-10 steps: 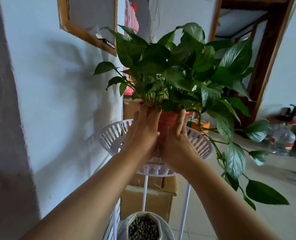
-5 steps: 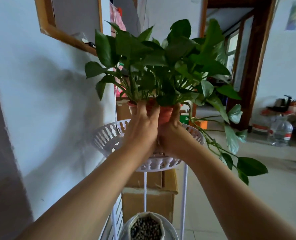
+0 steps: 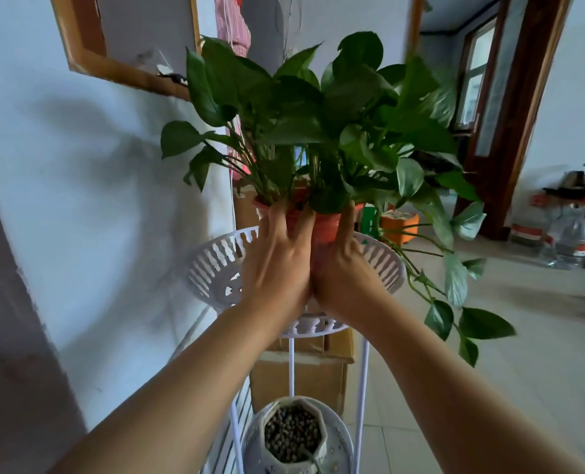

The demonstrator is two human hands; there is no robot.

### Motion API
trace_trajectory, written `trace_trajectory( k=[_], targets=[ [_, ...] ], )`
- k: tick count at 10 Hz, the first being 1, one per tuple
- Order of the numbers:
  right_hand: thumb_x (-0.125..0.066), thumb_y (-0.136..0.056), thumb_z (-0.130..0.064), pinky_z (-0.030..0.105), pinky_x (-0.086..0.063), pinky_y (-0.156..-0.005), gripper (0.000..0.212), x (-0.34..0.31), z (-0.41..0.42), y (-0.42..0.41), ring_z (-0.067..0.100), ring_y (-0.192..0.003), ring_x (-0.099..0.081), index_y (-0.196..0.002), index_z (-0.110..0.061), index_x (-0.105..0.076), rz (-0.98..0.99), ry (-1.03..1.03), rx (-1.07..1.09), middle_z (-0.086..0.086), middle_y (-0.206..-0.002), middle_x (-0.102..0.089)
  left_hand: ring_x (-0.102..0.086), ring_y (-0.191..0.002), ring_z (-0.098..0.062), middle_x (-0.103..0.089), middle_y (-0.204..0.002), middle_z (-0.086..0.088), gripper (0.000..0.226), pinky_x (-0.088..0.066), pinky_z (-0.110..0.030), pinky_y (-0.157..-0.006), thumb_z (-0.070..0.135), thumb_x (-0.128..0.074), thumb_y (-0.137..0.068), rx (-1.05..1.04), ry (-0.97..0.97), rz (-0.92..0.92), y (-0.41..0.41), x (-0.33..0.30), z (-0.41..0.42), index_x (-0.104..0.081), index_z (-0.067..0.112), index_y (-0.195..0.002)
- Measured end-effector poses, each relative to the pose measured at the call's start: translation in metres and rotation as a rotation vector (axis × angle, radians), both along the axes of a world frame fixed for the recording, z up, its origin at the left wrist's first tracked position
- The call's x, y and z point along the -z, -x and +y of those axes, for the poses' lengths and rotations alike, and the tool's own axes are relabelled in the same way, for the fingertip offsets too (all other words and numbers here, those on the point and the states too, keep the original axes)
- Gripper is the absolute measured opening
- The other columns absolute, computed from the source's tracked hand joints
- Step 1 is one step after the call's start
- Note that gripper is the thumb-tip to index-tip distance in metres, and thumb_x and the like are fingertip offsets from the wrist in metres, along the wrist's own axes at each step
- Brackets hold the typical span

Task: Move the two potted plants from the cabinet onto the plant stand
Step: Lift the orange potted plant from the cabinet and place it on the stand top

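Observation:
A leafy green potted plant (image 3: 322, 111) in a red-orange pot (image 3: 327, 225) is held in front of me. My left hand (image 3: 279, 265) grips the pot's left side and my right hand (image 3: 344, 268) its right side, heels touching. The pot sits within the top white slotted basket (image 3: 212, 265) of the plant stand; my hands hide its bottom, so contact with the basket floor cannot be told. A long vine (image 3: 448, 302) trails down to the right. No second plant and no cabinet are in view.
On the stand's lower tier is a white pot of brown pebbles (image 3: 293, 434). Cardboard boxes (image 3: 315, 374) stand behind the stand. A white wall (image 3: 79, 200) lies close on the left. A doorway (image 3: 510, 131) and water bottles (image 3: 571, 241) are at the right.
The plant has moved slightly away from me and lower, into the top basket, with both hands still holding the pot. The trailing vine has swung.

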State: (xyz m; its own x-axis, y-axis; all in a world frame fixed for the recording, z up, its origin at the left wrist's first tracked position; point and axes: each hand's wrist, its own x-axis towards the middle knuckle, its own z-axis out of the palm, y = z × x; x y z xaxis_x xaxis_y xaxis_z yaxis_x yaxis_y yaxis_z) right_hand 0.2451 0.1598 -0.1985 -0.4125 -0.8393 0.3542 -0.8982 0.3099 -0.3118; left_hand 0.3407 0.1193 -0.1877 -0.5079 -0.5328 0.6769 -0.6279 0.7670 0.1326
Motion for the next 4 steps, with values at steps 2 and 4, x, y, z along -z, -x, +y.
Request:
trace_trajectory(
  k=[2, 4],
  targets=[
    [-0.05, -0.089, -0.021, 0.045, -0.032, -0.111, 0.093, -0.005, 0.017, -0.011, 0.038, -0.139, -0.027, -0.147, -0.017, 0.022, -0.203, 0.002, -0.038, 0.019, -0.158, 0.003, -0.038, -0.133, -0.03, -0.013, -0.157, -0.01, 0.065, -0.046, -0.039, -0.096, 0.014, -0.047, -0.092, -0.02, -0.114, -0.045, -0.006, -0.005, 0.008, -0.015, 0.024, -0.148],
    [-0.057, -0.089, -0.018, 0.049, -0.03, -0.112, 0.099, -0.023, 0.046, -0.025, 0.037, -0.141, -0.022, -0.146, -0.019, 0.023, -0.383, 0.01, 0.026, 0.019, -0.157, -0.011, -0.023, -0.143, -0.031, -0.007, -0.159, -0.013, 0.071, -0.037, -0.043, -0.109, 0.013, -0.049, -0.092, -0.088, -0.282, -0.146, -0.028, -0.023, 0.031, -0.007, 0.017, -0.149]
  ],
)
